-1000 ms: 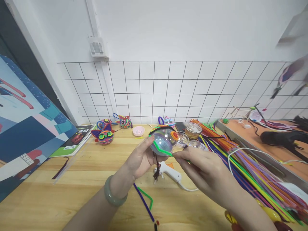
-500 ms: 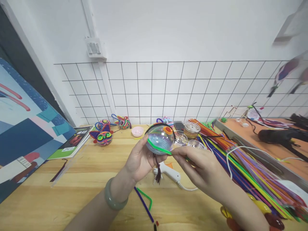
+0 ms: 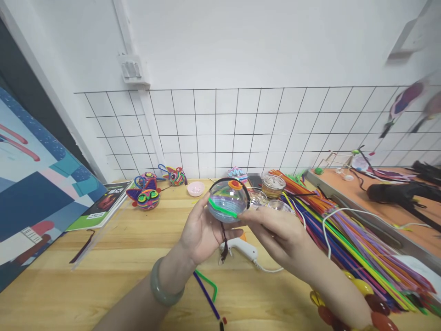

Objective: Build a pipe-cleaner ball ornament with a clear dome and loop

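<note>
My left hand (image 3: 203, 232) cradles a clear plastic ball (image 3: 229, 197) from below and from its left side. A black strip runs over the ball's top and right edge, with an orange and red disc (image 3: 235, 185) near the top. Across the lower front lies a green pipe cleaner (image 3: 220, 208). The fingertips of my right hand (image 3: 275, 227) pinch its right end against the ball. A dark tassel (image 3: 224, 246) hangs under the ball. Behind it, a white glue gun (image 3: 243, 248) rests on the table.
Bundles of coloured pipe cleaners (image 3: 358, 248) lie at the right beside an orange board. Loose purple (image 3: 206, 294) and green pieces lie in front. Finished colourful ornaments (image 3: 146, 195), a pink dish (image 3: 195, 189) and a clear jar (image 3: 273, 185) stand toward the wall grid.
The right end of the green pipe cleaner has come in against the ball, and my right fingers have moved slightly left and up with it. My left hand still supports the ball.
</note>
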A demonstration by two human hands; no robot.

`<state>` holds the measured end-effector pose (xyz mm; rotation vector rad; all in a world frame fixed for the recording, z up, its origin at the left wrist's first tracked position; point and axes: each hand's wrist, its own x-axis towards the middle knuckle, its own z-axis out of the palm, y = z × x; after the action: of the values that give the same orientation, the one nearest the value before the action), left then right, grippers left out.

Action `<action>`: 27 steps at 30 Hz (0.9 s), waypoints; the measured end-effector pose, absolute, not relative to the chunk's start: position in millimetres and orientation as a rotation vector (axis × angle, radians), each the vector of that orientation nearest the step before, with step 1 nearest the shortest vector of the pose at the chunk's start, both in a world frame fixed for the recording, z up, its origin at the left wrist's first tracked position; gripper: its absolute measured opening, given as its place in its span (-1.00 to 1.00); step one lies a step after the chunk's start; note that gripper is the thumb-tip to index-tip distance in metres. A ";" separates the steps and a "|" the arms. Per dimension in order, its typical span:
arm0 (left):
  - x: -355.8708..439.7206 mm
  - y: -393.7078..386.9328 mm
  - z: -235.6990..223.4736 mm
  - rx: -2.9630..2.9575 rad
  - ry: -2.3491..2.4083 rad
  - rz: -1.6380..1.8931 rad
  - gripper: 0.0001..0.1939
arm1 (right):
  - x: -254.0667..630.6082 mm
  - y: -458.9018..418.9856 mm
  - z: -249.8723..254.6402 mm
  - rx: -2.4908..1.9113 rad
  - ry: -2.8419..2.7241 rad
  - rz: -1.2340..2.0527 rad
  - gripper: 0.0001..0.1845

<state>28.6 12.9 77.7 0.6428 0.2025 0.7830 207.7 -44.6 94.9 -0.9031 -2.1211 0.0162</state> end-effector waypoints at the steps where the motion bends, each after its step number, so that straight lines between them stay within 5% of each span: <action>1: 28.9 12.4 77.5 0.640 0.200 0.788 -0.56 | 208.3 -44.0 94.6 -0.885 -2.133 -0.045 -0.72; 8: 31.7 8.5 79.7 0.588 0.172 0.809 -0.54 | 211.5 -42.1 96.2 -0.803 -2.170 -0.306 -0.73; 27: 31.1 8.5 74.2 0.615 0.134 0.827 -0.53 | 209.9 -47.6 102.6 -0.957 -1.940 0.250 -0.91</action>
<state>31.1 8.5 74.2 0.6147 0.1338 0.8273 209.9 -47.6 102.6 -0.9566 -1.9401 0.2497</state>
